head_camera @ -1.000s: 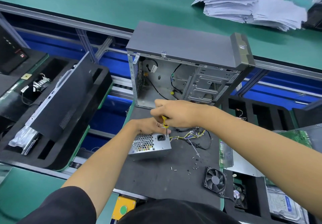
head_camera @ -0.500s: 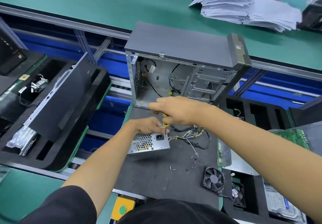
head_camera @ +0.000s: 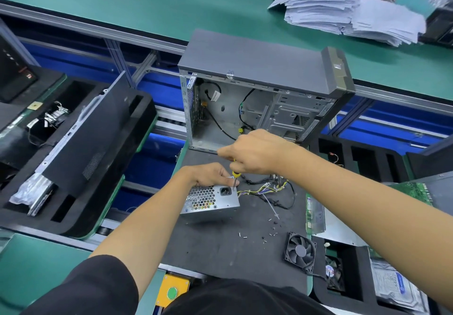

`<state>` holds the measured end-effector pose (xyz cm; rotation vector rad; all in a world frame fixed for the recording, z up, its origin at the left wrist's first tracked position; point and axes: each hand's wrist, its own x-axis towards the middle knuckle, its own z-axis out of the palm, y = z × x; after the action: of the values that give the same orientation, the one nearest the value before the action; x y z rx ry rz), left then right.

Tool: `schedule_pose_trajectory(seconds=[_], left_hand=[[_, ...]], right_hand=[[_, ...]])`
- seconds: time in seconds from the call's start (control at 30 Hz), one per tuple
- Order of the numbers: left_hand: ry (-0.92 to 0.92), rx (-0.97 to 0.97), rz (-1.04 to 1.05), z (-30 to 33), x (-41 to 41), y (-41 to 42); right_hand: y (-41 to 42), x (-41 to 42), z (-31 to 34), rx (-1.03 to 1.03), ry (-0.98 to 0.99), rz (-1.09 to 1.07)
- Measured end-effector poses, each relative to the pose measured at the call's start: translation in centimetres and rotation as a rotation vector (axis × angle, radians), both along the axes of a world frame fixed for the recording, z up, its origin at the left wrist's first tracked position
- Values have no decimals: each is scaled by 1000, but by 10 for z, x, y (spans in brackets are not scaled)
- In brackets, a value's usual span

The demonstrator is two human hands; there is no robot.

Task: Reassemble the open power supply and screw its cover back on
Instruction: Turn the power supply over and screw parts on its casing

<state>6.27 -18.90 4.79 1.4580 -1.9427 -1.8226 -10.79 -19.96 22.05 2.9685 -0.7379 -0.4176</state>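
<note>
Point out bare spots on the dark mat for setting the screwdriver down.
Free: the mat between the power supply and its near edge, left of the fan. Crowded: right of the supply, with wires and loose screws.

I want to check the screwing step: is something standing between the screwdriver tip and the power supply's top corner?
Nothing visible does. The right hand holds the screwdriver upright, its tip at the top edge of the power supply beside the socket. The left hand grips that top just left of the shaft. The cable bundle lies to the right.
</note>
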Motion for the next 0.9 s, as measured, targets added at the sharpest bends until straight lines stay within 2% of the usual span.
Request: schedule_pose_trajectory(seconds=[0.07, 0.23, 0.33, 0.43, 0.63, 0.7, 0.83, 0.9], left_hand=[[2, -2, -6, -1, 1, -1], [53, 4, -19, -3, 1, -2], [69, 2, 4, -4, 0, -2], [54, 12, 1, -4, 1, -2], [46, 21, -40, -3, 2, -4], [24, 3, -43, -2, 0, -3], [45, 18, -3, -4, 1, -2], [39, 16, -17, -4, 1, -3]], right_hand=[[1, -1, -4, 33, -38, -30], [4, 0, -2, 416, -167, -28], [3, 2, -2, 233, -141, 27], [2, 2, -1, 38, -51, -9], [6, 0, 4, 423, -141, -76], [4, 1, 4, 362, -129, -31], [2, 2, 1, 52, -34, -45], [2, -1, -2, 92, -44, -72]])
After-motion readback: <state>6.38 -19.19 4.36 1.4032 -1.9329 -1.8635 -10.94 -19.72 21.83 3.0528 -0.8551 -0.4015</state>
